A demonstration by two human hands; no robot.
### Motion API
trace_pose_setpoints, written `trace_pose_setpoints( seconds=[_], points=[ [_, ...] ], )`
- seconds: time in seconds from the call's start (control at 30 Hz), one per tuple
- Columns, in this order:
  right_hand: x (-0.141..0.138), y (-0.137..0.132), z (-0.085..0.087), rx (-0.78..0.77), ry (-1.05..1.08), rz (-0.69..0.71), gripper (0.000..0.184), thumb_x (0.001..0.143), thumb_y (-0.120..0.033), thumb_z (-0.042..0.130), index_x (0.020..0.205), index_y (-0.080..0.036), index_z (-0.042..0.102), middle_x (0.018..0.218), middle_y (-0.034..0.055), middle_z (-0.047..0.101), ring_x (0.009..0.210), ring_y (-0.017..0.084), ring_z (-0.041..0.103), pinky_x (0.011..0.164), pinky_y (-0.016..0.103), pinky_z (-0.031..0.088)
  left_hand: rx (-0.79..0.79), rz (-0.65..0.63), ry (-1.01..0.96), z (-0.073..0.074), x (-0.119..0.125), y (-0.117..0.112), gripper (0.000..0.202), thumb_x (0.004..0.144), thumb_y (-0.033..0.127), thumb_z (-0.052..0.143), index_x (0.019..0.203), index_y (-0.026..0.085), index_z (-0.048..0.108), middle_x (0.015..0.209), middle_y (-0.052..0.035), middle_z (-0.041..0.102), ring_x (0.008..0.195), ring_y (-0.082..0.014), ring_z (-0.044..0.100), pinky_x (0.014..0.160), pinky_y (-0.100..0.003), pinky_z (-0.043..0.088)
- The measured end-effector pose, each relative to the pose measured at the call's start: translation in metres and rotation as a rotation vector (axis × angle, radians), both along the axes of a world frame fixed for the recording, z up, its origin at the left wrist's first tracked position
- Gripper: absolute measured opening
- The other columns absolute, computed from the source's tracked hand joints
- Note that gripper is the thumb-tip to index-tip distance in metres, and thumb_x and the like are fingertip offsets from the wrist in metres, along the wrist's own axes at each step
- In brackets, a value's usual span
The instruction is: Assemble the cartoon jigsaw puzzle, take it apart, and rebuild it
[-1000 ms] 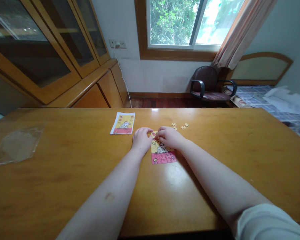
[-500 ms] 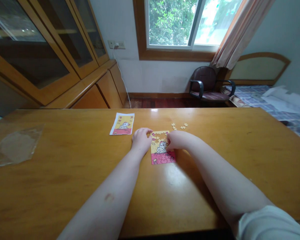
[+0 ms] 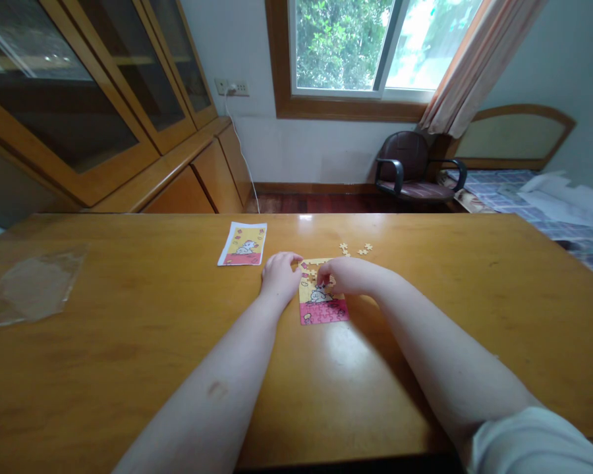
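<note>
A jigsaw puzzle (image 3: 323, 313) with a white cartoon animal on yellow and pink lies flat on the table, with gaps in its upper part. Against its upper left edge rests my left hand (image 3: 281, 275), thumb and forefinger apart. My right hand (image 3: 344, 273) reaches over the puzzle from the right, its fingertips bent together above the animal's head. Whatever is between those fingertips is hidden. Several loose puzzle pieces (image 3: 344, 246) lie just beyond my right hand.
A printed picture card (image 3: 245, 243) with the same design lies left of the puzzle. At the far left of the wooden table (image 3: 178, 309) is a clear plastic bag (image 3: 34, 289). Beyond the table stand an armchair (image 3: 408, 164) and a glass-door cabinet (image 3: 143, 151).
My right hand has shifted slightly left over the puzzle, now covering part of the animal's head. My left hand stays at the puzzle's left edge.
</note>
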State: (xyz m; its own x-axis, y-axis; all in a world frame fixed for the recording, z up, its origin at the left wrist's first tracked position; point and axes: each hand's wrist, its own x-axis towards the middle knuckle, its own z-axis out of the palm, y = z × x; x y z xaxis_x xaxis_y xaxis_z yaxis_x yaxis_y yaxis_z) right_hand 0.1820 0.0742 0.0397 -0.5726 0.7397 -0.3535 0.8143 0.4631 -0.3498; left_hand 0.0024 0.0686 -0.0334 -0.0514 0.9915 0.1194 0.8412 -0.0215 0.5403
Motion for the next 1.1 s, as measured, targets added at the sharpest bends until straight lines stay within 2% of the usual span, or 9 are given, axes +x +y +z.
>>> trace_pose_setpoints(
  seconds=[0.1, 0.2, 0.33, 0.6, 0.9, 1.1],
  points=[
    [-0.006, -0.002, -0.003, -0.003, -0.046, -0.016, 0.033, 0.066, -0.008, 0.064, 0.091, -0.026, 0.074, 0.087, 0.0004, 0.073, 0.072, 0.017, 0.063, 0.059, 0.024, 0.041, 0.002, 0.002, -0.001, 0.000, 0.000, 0.000, 0.025, 0.076, 0.020, 0.056, 0.097, 0.025, 0.068, 0.110, -0.0020, 0.068, 0.111, -0.0236, 0.055, 0.104, -0.037, 0.040],
    [-0.012, -0.002, -0.009, 0.053, -0.067, -0.050, 0.024, 0.067, -0.016, 0.066, 0.089, -0.024, 0.073, 0.083, 0.0027, 0.073, 0.072, 0.018, 0.063, 0.057, 0.025, 0.040, 0.000, 0.000, 0.007, 0.001, 0.000, 0.000, 0.025, 0.076, 0.019, 0.056, 0.097, 0.025, 0.068, 0.110, -0.0024, 0.068, 0.111, -0.0236, 0.056, 0.103, -0.037, 0.040],
    [-0.012, 0.002, -0.016, 0.111, -0.042, -0.103, 0.025, 0.072, -0.023, 0.064, 0.096, -0.023, 0.072, 0.088, 0.0046, 0.073, 0.074, 0.019, 0.063, 0.059, 0.025, 0.040, 0.002, -0.005, 0.012, 0.000, 0.000, 0.000, 0.024, 0.077, 0.021, 0.056, 0.097, 0.025, 0.068, 0.110, -0.0029, 0.068, 0.110, -0.0240, 0.055, 0.102, -0.038, 0.041],
    [-0.003, 0.003, -0.008, 0.037, -0.030, -0.047, 0.026, 0.066, -0.020, 0.069, 0.091, -0.025, 0.072, 0.082, -0.0001, 0.071, 0.066, 0.015, 0.060, 0.055, 0.023, 0.038, 0.004, -0.007, 0.013, 0.000, 0.000, 0.000, 0.025, 0.077, 0.021, 0.055, 0.098, 0.025, 0.068, 0.110, -0.0027, 0.068, 0.110, -0.0239, 0.055, 0.102, -0.038, 0.041],
    [-0.013, 0.003, -0.016, 0.059, -0.055, -0.060, 0.019, 0.073, -0.027, 0.063, 0.090, -0.023, 0.070, 0.086, 0.0012, 0.071, 0.074, 0.015, 0.062, 0.056, 0.022, 0.037, 0.007, -0.005, 0.016, -0.001, 0.000, 0.000, 0.025, 0.076, 0.020, 0.056, 0.098, 0.023, 0.069, 0.110, -0.0025, 0.068, 0.110, -0.0233, 0.055, 0.103, -0.037, 0.041],
    [-0.016, 0.001, -0.023, 0.158, -0.022, -0.098, 0.020, 0.077, -0.029, 0.059, 0.093, -0.024, 0.069, 0.089, 0.0025, 0.072, 0.078, 0.018, 0.063, 0.061, 0.023, 0.039, 0.012, -0.002, 0.011, -0.004, -0.002, 0.001, 0.025, 0.076, 0.021, 0.056, 0.097, 0.025, 0.069, 0.110, -0.0019, 0.068, 0.111, -0.0237, 0.055, 0.103, -0.037, 0.040]
  ],
)
